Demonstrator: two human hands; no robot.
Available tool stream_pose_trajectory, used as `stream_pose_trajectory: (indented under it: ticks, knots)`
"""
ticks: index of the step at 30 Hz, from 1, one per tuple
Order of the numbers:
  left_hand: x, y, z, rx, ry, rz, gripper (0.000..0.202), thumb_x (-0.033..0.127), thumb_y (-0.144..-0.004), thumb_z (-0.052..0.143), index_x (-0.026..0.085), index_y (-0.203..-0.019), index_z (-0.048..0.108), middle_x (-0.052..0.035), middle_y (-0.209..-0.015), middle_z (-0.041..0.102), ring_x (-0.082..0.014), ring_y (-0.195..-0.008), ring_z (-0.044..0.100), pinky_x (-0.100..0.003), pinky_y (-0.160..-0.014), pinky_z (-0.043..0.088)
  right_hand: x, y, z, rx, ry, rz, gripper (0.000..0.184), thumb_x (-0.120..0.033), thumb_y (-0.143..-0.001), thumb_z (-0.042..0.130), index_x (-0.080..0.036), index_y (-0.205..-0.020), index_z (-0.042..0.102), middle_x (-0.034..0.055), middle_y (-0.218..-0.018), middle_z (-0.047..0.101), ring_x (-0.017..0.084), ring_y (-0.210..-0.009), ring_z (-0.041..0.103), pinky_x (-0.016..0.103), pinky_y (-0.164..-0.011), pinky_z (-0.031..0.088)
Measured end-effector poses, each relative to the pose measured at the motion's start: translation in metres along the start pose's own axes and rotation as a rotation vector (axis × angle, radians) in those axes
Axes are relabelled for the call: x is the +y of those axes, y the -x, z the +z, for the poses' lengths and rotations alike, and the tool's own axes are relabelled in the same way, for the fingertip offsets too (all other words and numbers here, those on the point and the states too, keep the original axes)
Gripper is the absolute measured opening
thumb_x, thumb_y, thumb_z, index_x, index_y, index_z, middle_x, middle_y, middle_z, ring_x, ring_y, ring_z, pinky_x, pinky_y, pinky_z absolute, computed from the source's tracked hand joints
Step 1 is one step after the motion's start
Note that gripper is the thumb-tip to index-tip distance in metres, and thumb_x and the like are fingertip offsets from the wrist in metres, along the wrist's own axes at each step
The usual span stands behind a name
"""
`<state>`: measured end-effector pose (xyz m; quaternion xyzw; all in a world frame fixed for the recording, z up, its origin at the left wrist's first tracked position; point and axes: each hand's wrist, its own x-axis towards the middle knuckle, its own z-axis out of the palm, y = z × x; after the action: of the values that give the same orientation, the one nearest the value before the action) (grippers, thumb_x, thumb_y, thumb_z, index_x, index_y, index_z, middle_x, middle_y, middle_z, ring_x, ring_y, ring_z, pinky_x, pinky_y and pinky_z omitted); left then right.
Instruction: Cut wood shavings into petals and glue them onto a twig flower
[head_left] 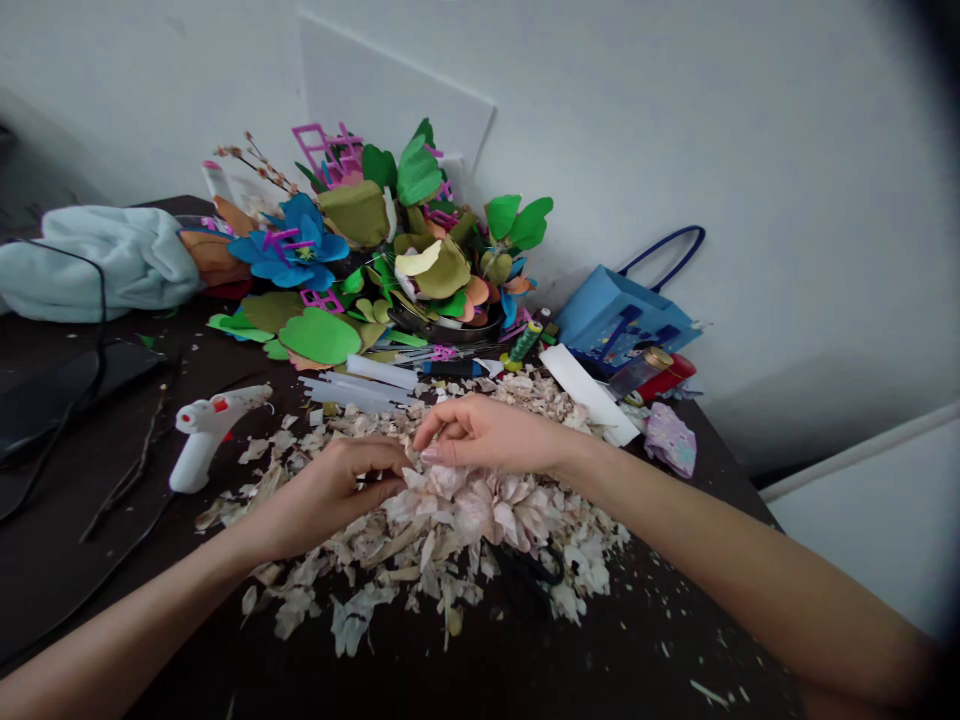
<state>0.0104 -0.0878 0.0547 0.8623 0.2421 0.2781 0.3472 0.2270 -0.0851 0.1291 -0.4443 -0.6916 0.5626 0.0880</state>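
A pale pink cluster of petal flowers [491, 508] lies over a heap of loose, dry, cream and beige petals [360, 555]. At the cluster's left end my left hand [341, 492] is closed, thumb and fingers pinched on its edge. My right hand [480, 432] reaches over from the right, fingers curled and thumb tip close to the index finger, just above the same end. Whatever sits between those right fingertips is too small or hidden to make out. Black scissors handles [529, 575] show partly under the cluster's near side.
On the left stand a white glue gun [199, 440] with its cord and dark twigs [135, 475]. Clear glue sticks [360, 390], a green thread spool [523, 345] and a white strip [592, 395] lie beyond the petals. Colourful craft flowers [431, 270] and a blue bag [619, 315] stand by the wall.
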Motion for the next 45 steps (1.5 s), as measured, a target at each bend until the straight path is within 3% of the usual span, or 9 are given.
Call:
stream_pose_trajectory:
  ticks: [45]
  knots:
    - [-0.0042, -0.001, 0.0012, -0.001, 0.031, 0.01, 0.018, 0.016, -0.092, 0.051, 0.019, -0.089, 0.069, -0.0035, -0.088, 0.071, -0.014, -0.081, 0.067, -0.023, -0.074, 0.049, -0.0044, -0.0021, 0.0034, 0.018, 0.024, 0.027, 0.011, -0.022, -0.09, 0.06, -0.012, -0.095, 0.061, -0.0057, -0.061, 0.048, 0.007, -0.051, 0.034, 0.023, -0.048, 0.027]
